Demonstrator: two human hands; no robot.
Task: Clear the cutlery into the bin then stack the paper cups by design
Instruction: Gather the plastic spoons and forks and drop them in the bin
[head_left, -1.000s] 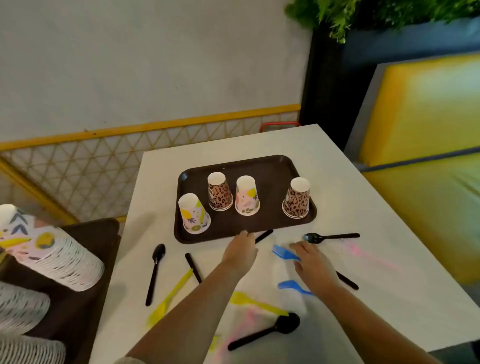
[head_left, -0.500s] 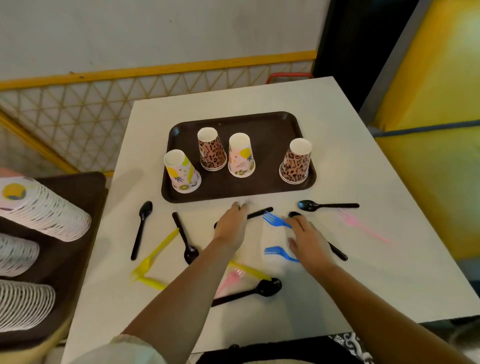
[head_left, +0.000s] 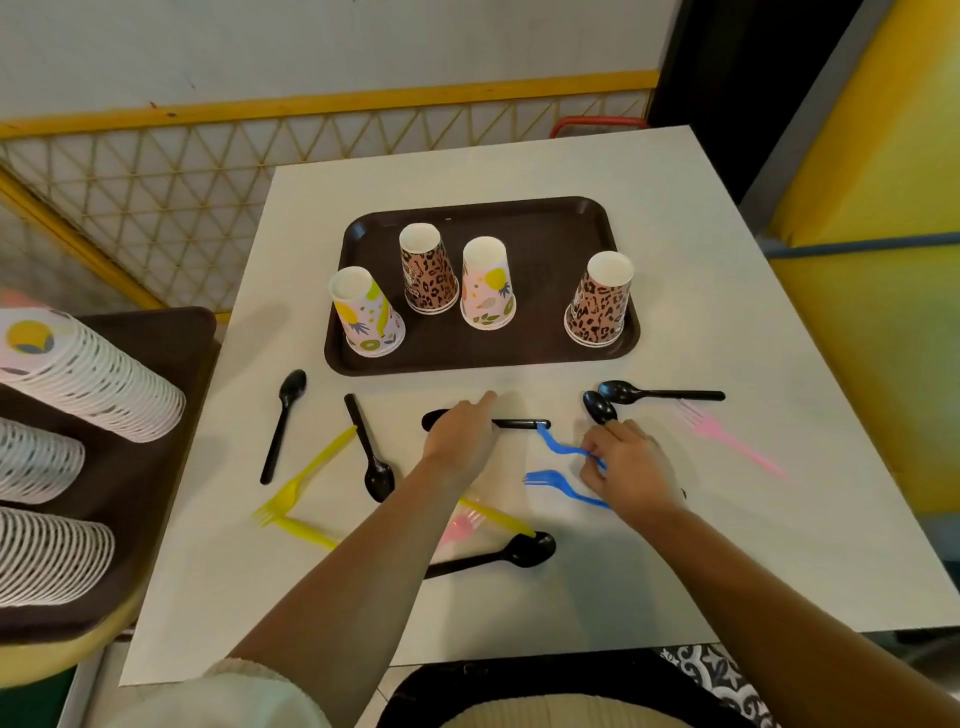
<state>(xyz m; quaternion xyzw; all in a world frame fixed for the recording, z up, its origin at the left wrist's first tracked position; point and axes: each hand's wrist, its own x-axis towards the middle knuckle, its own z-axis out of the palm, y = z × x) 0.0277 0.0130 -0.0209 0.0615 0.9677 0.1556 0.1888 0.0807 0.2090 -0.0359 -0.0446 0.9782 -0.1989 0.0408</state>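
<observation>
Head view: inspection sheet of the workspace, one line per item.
Surface: white table, cutlery scattered over its near half.
Job's things: four inverted paper cups on brown tray, two leopard, two fruit print; black spoons, yellow, blue and pink forks loose on table.
Clutter: cup stacks lying on a side tray at left.
Grips: left hand over a black spoon, hold not clear; right hand pinches a blue fork.
Cables: nothing seen.
Surroundings: yellow lattice railing, yellow bench at right; no bin seen.
</observation>
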